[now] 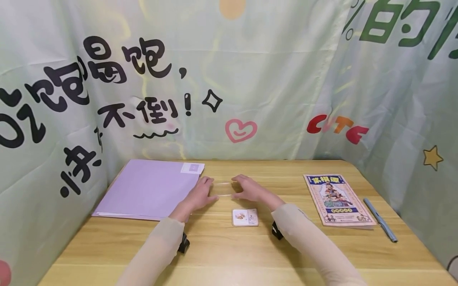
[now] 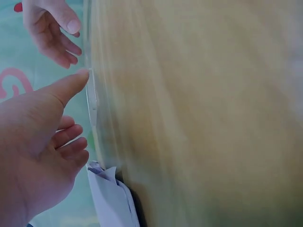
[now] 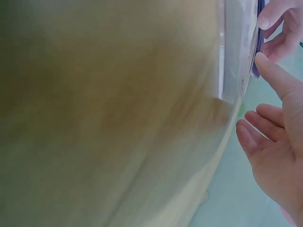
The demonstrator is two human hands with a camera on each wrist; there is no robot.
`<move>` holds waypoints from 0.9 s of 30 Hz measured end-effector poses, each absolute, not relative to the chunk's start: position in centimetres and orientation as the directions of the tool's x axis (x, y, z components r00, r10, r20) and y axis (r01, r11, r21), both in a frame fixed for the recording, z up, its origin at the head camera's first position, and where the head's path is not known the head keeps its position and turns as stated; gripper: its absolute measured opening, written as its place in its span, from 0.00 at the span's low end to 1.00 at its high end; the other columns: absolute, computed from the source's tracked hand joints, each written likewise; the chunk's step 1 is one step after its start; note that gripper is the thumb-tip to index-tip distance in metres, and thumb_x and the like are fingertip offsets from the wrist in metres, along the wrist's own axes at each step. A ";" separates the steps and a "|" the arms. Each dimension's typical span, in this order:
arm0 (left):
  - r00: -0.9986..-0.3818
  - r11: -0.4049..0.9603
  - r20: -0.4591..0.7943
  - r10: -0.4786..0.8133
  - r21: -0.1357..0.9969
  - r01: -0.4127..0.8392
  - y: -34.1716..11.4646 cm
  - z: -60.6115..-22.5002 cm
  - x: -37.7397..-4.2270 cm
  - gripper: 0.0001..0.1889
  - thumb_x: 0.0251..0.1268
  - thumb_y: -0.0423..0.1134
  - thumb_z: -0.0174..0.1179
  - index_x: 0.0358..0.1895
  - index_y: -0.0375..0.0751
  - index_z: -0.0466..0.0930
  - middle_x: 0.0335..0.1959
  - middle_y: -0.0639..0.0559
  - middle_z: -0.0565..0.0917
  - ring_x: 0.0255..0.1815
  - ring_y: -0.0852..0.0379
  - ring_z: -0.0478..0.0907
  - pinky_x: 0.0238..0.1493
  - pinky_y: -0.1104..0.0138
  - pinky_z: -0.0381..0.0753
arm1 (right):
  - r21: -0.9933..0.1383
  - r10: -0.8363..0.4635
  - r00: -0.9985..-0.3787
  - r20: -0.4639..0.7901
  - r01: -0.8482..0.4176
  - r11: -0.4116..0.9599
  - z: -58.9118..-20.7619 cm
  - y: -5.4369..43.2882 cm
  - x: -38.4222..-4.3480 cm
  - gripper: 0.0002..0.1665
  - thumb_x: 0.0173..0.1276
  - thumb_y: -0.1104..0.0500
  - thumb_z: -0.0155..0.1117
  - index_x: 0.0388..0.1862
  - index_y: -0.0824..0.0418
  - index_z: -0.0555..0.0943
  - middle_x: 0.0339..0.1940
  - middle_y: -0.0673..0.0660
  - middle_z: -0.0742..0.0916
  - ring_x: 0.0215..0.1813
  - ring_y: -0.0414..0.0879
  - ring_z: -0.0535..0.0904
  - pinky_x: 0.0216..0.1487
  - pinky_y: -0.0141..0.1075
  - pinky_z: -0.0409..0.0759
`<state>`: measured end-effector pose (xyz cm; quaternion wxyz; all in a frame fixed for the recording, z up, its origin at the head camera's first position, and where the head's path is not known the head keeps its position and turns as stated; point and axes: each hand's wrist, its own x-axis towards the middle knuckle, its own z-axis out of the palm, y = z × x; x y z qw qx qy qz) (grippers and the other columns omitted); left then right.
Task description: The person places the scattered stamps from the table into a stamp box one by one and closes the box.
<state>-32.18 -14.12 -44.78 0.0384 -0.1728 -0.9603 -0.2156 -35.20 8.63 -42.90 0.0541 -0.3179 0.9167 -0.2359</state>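
Observation:
A flat, see-through piece (image 1: 224, 195) with thin bright edges lies on the table between my two hands. To its left is my left hand (image 1: 200, 194), fingers loosely spread and the thumb tip near its closer edge. My right hand (image 1: 251, 189) faces it from the right, with its fingers relaxed and a little bent. In the left wrist view the left thumb (image 2: 71, 87) points at a clear edge (image 2: 92, 101). The right wrist view has the right fingers (image 3: 262, 125) apart from the clear piece. Just nearer me lies a small clear case (image 1: 245, 217) with pictures inside.
A purple folder (image 1: 150, 190) lies at the left, partly beside and under the left forearm. On the right are a pink illustrated booklet (image 1: 340, 202) and a blue-grey pen (image 1: 380, 219). A printed curtain (image 1: 275, 79) stands behind the table (image 1: 229, 254) and along both sides.

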 end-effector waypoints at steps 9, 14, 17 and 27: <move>-0.950 0.863 0.074 0.303 0.402 0.306 -14.1 -44.9 -32.7 0.32 0.63 0.47 0.66 0.65 0.30 0.70 0.62 0.37 0.72 0.67 0.41 0.65 0.71 0.52 0.67 | -0.421 -0.665 -0.747 0.002 -0.603 0.678 -43.1 7.7 -36.1 0.37 0.67 0.53 0.67 0.69 0.68 0.68 0.69 0.65 0.75 0.72 0.59 0.68 0.74 0.50 0.66; -0.941 0.859 0.085 0.326 0.390 0.333 -14.1 -44.8 -32.8 0.29 0.64 0.48 0.65 0.63 0.33 0.73 0.59 0.40 0.75 0.64 0.43 0.67 0.68 0.53 0.69 | -0.407 -0.673 -0.739 0.002 -0.616 0.675 -43.1 7.5 -36.1 0.33 0.68 0.53 0.66 0.67 0.67 0.72 0.67 0.64 0.77 0.70 0.58 0.70 0.72 0.50 0.67; -0.938 0.856 0.092 0.335 0.386 0.344 -14.1 -44.7 -32.7 0.29 0.63 0.48 0.66 0.62 0.33 0.74 0.58 0.41 0.76 0.62 0.45 0.68 0.66 0.54 0.71 | -0.399 -0.675 -0.737 0.013 -0.623 0.673 -43.1 7.5 -35.9 0.32 0.68 0.53 0.66 0.65 0.67 0.73 0.66 0.64 0.78 0.69 0.58 0.71 0.71 0.50 0.69; -0.919 0.837 0.137 0.369 0.381 0.393 -14.0 -44.9 -32.4 0.28 0.62 0.47 0.66 0.61 0.35 0.74 0.55 0.44 0.75 0.60 0.47 0.66 0.63 0.55 0.73 | -0.322 -0.720 -0.685 0.107 -0.709 0.627 -43.0 7.9 -35.2 0.30 0.65 0.55 0.69 0.61 0.70 0.76 0.56 0.63 0.82 0.59 0.54 0.78 0.62 0.46 0.78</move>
